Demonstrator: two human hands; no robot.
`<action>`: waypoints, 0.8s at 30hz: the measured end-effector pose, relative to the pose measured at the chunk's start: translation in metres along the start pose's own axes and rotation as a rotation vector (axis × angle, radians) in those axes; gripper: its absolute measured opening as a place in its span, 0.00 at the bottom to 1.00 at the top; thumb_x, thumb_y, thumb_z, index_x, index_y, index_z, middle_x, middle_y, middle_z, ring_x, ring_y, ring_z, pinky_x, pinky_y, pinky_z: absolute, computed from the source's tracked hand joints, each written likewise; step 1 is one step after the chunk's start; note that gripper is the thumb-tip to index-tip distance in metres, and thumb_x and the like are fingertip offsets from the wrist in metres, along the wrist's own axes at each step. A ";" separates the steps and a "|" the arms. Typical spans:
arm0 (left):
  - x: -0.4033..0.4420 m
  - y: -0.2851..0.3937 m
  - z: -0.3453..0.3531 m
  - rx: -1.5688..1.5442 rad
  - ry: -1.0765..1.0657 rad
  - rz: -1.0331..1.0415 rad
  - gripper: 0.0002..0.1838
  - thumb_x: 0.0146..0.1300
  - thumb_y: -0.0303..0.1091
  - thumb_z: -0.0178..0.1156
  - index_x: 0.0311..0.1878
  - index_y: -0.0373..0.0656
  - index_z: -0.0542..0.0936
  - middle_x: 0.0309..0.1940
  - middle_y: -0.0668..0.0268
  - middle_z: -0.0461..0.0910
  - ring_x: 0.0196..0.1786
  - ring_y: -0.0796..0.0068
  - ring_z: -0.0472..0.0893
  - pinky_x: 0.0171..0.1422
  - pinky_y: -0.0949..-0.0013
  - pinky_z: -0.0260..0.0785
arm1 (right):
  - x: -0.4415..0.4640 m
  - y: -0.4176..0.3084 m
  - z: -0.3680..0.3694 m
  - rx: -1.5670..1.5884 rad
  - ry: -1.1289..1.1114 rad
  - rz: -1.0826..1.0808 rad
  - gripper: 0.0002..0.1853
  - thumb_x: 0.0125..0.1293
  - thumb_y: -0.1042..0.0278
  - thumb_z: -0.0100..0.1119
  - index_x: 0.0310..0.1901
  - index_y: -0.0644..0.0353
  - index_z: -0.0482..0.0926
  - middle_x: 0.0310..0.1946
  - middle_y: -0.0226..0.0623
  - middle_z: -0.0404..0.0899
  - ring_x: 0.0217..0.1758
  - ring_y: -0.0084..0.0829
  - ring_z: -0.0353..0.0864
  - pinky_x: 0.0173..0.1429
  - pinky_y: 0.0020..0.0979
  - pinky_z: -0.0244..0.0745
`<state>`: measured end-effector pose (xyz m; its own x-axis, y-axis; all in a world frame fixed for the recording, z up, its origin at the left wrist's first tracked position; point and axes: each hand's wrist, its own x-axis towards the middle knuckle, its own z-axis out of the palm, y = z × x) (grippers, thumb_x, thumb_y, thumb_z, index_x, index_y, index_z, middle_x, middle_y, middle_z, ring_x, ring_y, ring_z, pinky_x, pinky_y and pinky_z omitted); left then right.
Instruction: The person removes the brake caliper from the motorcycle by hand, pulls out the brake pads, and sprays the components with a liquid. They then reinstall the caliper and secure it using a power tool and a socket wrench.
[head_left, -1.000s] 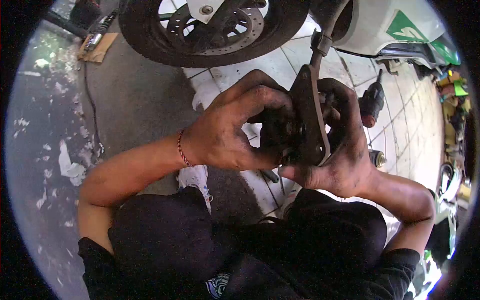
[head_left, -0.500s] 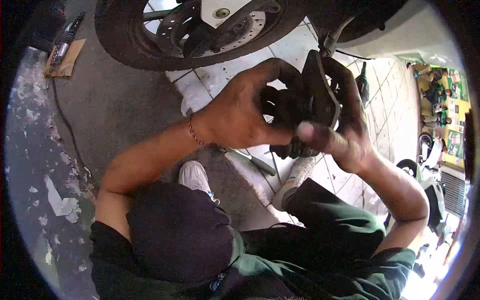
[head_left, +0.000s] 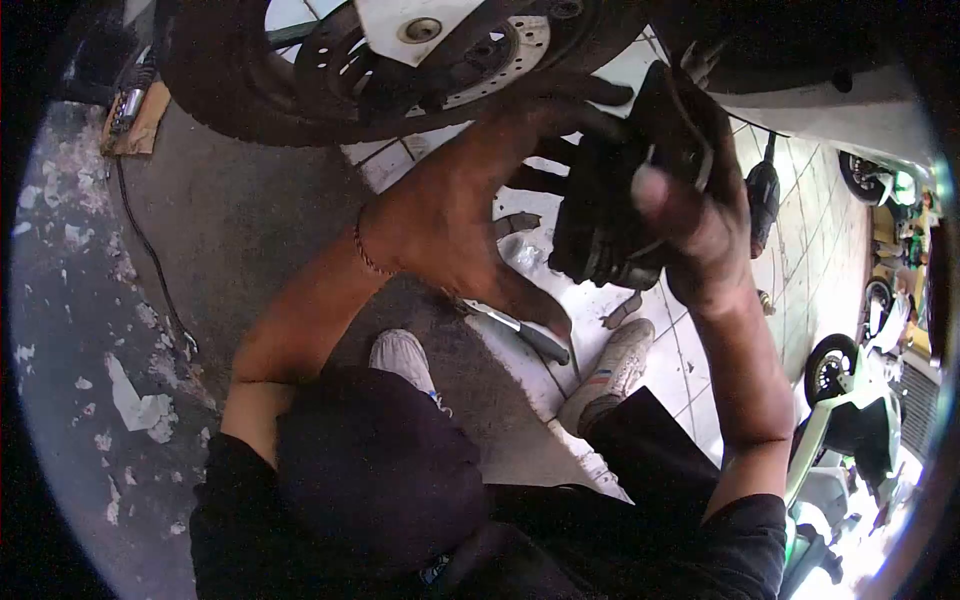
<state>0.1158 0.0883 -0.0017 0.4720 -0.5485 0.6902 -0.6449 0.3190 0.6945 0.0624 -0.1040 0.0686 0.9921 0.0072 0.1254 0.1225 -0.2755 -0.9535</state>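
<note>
A dark brake caliper (head_left: pixel 600 215) is held up in front of the wheel, its details blurred and in shadow. My right hand (head_left: pixel 705 240) grips it from the right, thumb across the near face and the other fingers mostly hidden behind. On the left side, my left hand (head_left: pixel 440 215) has its thumb and fingers spread wide around the caliper's edge. Whether those left fingertips touch the part I cannot tell. Above both hands is a motorcycle wheel's tyre (head_left: pixel 235 100) with a drilled brake disc (head_left: pixel 525 45).
A grey-handled tool (head_left: pixel 540 342) lies on the white tiles below my left hand. To the right is a black tool (head_left: pixel 763 195). A shock absorber (head_left: pixel 127 108) rests on cardboard (head_left: pixel 150 120) near the peeling wall (head_left: pixel 70 300). Motorcycles (head_left: pixel 850 420) stand at far right.
My left hand has let go of the caliper and spread its fingers. My right hand keeps hold and has turned the caliper, raising it slightly. The view has shifted a little.
</note>
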 end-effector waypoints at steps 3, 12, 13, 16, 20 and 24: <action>0.002 -0.007 0.018 -0.081 -0.004 -0.148 0.70 0.20 0.37 0.87 0.72 0.40 0.57 0.68 0.53 0.64 0.66 0.56 0.71 0.65 0.54 0.71 | 0.004 -0.013 -0.007 0.179 0.002 0.126 0.38 0.51 0.59 0.74 0.59 0.70 0.67 0.44 0.40 0.80 0.46 0.31 0.78 0.52 0.32 0.76; 0.004 -0.007 0.011 0.062 -0.039 -0.069 0.56 0.30 0.40 0.83 0.65 0.41 0.61 0.58 0.53 0.69 0.54 0.57 0.79 0.57 0.62 0.76 | -0.001 -0.019 0.000 0.170 -0.005 0.198 0.42 0.47 0.63 0.75 0.60 0.69 0.62 0.47 0.40 0.81 0.47 0.31 0.79 0.54 0.32 0.75; 0.004 -0.005 0.010 0.038 -0.016 -0.093 0.56 0.29 0.40 0.82 0.64 0.40 0.62 0.58 0.53 0.69 0.54 0.57 0.79 0.56 0.62 0.76 | 0.001 -0.018 0.000 0.172 -0.010 0.178 0.42 0.47 0.63 0.75 0.60 0.69 0.63 0.47 0.41 0.80 0.47 0.31 0.79 0.54 0.32 0.75; 0.003 -0.008 0.007 0.110 0.007 0.004 0.55 0.30 0.40 0.82 0.64 0.39 0.62 0.57 0.53 0.69 0.53 0.57 0.78 0.56 0.62 0.76 | 0.003 -0.019 0.002 0.185 -0.061 0.195 0.44 0.46 0.61 0.76 0.62 0.70 0.62 0.47 0.42 0.80 0.47 0.31 0.79 0.54 0.32 0.75; 0.003 -0.005 0.004 0.109 -0.016 -0.031 0.56 0.29 0.41 0.83 0.63 0.39 0.62 0.57 0.53 0.69 0.52 0.56 0.79 0.54 0.62 0.76 | 0.007 -0.017 -0.003 -0.180 -0.094 0.157 0.51 0.40 0.57 0.70 0.68 0.67 0.60 0.58 0.42 0.73 0.60 0.35 0.73 0.67 0.34 0.64; 0.002 -0.009 0.009 0.179 -0.031 0.010 0.54 0.29 0.45 0.83 0.61 0.40 0.64 0.55 0.54 0.70 0.48 0.54 0.81 0.51 0.61 0.77 | -0.001 -0.024 0.000 -0.155 -0.126 0.193 0.57 0.36 0.50 0.71 0.69 0.69 0.59 0.61 0.44 0.70 0.63 0.38 0.71 0.69 0.35 0.62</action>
<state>0.1172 0.0771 -0.0090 0.4482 -0.5703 0.6884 -0.7477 0.1830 0.6383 0.0586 -0.0974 0.0914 0.9934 0.0576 -0.0987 -0.0648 -0.4275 -0.9017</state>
